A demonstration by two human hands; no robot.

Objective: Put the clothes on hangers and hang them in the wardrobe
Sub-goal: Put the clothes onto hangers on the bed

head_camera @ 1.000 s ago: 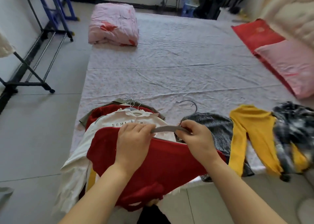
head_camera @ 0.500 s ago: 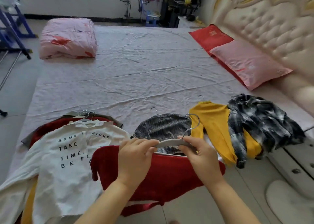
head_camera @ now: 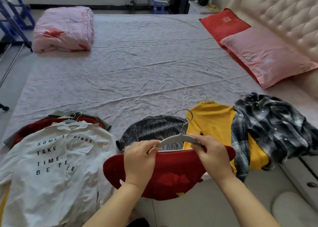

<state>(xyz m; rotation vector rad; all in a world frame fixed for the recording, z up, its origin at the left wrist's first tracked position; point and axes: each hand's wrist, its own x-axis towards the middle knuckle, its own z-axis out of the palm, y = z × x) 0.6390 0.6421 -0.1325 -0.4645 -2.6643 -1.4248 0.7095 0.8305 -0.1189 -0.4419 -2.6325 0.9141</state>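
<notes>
Bare left hand (head_camera: 139, 159), right hand (head_camera: 213, 158) — forearms (head_camera: 240, 202) bare.

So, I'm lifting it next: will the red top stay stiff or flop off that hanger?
Probably floppy: the red top droops over the edge of the bed. It may slip off, since the hanger shows bare above it.

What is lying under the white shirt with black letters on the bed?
Under the white shirt, a red garment and an olive garment stick out at the top, with several hanger hooks. Anything else beneath is covered.
</notes>
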